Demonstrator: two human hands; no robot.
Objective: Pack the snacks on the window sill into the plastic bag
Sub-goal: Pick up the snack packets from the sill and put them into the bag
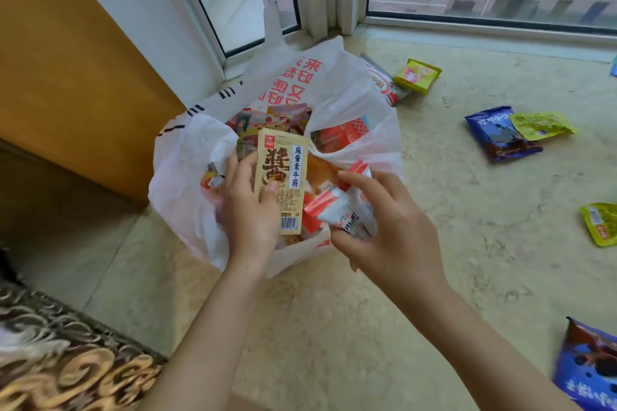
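Both snacks sit over the plastic bag, ready to drop.
Your left hand pinches the beige packet, your right hand grips the red-white packet; release both inside.

The plastic bag is thin, translucent white film, crinkled and faintly glossy, printed in red. The window sill looks like polished beige stone with mottled veining. The beige snack packet has a matt, paper-like wrapper; the blue snack packet is shiny foil-like plastic. The side panel is smooth, matt wood
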